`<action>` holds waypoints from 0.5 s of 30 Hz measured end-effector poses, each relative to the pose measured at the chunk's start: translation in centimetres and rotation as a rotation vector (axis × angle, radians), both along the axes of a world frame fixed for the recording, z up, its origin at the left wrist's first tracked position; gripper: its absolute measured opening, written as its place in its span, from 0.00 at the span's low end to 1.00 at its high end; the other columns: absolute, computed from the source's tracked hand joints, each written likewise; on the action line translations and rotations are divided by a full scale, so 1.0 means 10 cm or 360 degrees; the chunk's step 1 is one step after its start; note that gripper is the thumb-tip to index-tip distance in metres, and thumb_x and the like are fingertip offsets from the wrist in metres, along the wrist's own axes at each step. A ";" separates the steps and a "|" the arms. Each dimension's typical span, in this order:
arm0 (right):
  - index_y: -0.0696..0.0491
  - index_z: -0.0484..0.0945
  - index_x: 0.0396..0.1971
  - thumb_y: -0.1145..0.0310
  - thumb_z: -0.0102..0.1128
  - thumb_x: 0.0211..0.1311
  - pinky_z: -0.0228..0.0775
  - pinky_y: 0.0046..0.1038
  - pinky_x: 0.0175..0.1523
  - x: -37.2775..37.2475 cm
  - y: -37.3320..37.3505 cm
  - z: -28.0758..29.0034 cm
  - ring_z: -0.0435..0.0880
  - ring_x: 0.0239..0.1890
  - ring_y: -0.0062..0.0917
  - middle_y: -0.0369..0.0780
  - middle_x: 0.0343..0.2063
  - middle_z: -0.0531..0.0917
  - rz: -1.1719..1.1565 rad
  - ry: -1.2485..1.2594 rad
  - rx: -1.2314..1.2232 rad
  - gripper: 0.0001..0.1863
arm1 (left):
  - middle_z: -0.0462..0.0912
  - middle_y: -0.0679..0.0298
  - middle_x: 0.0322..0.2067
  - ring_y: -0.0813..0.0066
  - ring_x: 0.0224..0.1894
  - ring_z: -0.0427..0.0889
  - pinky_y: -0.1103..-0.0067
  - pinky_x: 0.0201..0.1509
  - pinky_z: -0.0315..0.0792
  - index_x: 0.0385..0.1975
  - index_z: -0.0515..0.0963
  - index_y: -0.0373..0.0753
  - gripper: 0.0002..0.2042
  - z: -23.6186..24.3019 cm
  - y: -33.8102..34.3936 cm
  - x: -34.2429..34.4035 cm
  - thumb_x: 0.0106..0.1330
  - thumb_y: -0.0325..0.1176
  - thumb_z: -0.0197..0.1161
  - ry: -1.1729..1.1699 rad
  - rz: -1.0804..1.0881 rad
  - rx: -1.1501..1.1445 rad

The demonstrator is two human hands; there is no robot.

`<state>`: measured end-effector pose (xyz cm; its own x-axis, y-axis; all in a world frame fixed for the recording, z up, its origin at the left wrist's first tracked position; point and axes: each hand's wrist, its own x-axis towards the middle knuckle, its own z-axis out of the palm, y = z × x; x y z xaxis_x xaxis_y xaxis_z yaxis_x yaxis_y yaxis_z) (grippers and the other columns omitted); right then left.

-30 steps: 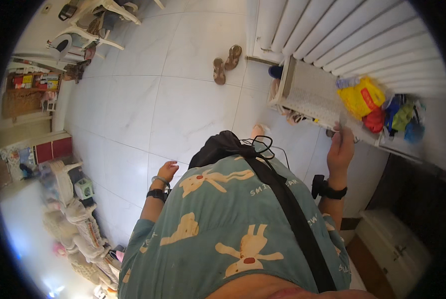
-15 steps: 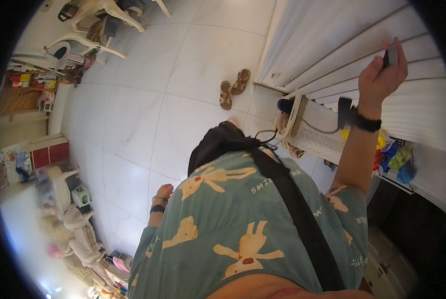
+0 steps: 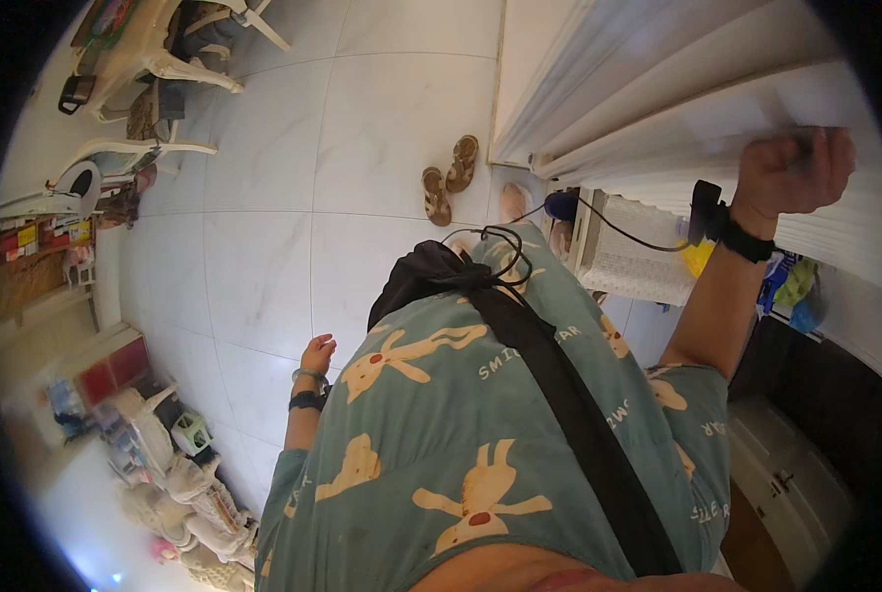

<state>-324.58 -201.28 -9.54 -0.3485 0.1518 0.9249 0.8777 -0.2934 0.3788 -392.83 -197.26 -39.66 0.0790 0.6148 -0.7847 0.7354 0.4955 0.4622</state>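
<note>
My right hand (image 3: pixel 796 173) is raised at the right, against a white pleated folding door or curtain (image 3: pixel 648 109). Its fingers are bent closed and slightly blurred; a dark edge shows along them, but what they grip is hidden. Around that wrist runs a black band (image 3: pixel 747 240) with a small dark device (image 3: pixel 705 209) and a cable (image 3: pixel 628 237). Low at my left side hangs my left hand (image 3: pixel 318 352), fingers loosely apart, with nothing seen in it. A black pouch (image 3: pixel 411 286) on a strap lies across my green printed shirt (image 3: pixel 480 395).
Brown sandals (image 3: pixel 449 178) stand on the white tiled floor (image 3: pixel 382 128). A light rack (image 3: pixel 638 247) with a patterned top is beside the pleated panels. White carved chairs (image 3: pixel 189 69) stand at the far left, a red box (image 3: pixel 112 371) below. Colourful bags (image 3: pixel 796 286) hang at the right.
My right hand has moved down and slightly right, and the dark flat piece in it is now mostly hidden. The pleats beside it have shifted. My left hand has risen slightly.
</note>
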 end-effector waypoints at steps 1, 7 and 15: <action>0.55 0.69 0.32 0.64 0.42 0.54 0.61 0.31 0.46 -0.01 -0.01 0.01 0.68 0.44 0.31 0.41 0.39 0.73 0.0012 -0.0015 0.0006 0.12 | 0.75 0.60 0.31 0.76 0.31 0.73 0.81 0.32 0.67 0.41 0.69 0.36 0.19 0.00 0.01 0.01 0.50 0.38 0.54 0.0017 -0.0018 0.0015; 0.57 0.69 0.33 0.65 0.42 0.53 0.58 0.31 0.49 0.00 -0.07 -0.05 0.67 0.46 0.33 0.43 0.39 0.73 -0.0138 -0.0012 0.0036 0.12 | 0.75 0.59 0.31 0.76 0.31 0.73 0.81 0.32 0.67 0.43 0.68 0.36 0.20 -0.09 -0.06 -0.11 0.51 0.38 0.54 -0.0132 0.0249 -0.0131; 0.60 0.67 0.32 0.64 0.40 0.57 0.59 0.32 0.49 -0.04 -0.09 0.02 0.67 0.43 0.34 0.45 0.37 0.70 0.0003 -0.0104 -0.0039 0.13 | 0.75 0.57 0.34 0.73 0.35 0.74 0.80 0.40 0.68 0.42 0.68 0.32 0.21 -0.36 -0.06 -0.21 0.51 0.39 0.55 0.0150 -0.0361 -0.0032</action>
